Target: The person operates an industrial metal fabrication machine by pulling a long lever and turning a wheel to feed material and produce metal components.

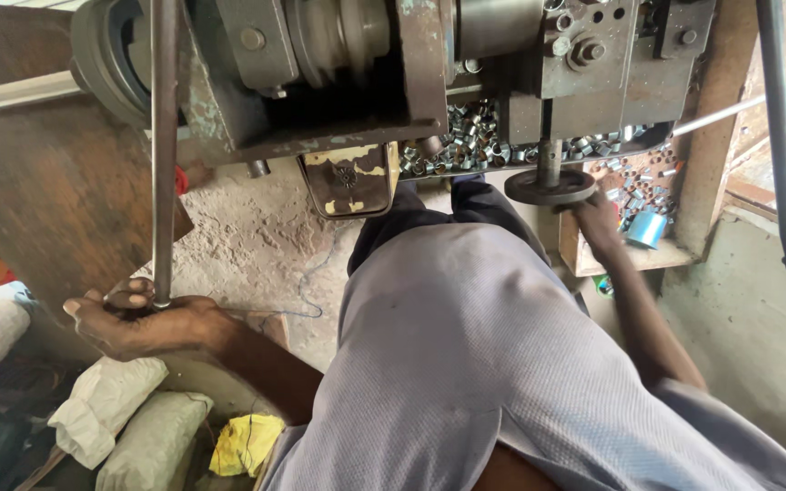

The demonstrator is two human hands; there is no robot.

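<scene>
Fingers of the left hand (143, 323) curl tight round the lower end of a long steel rod (164, 155) w/ its top cut off by the frame edge; right hand (598, 223) grips the rim of a small round handwheel (550, 186) under the machine (393, 64), fingers mostly hidden behind the wheel. Small metal rings (466, 145) fill the tray, too tiny to count. Yellow crumpled bag (246, 443) and pale sacks (106, 405) lie lower left, a blue cup (646, 228) by the right hand.

Grey shirt (466, 364), yellow rag (246, 444), rusty machine (320, 64)
</scene>
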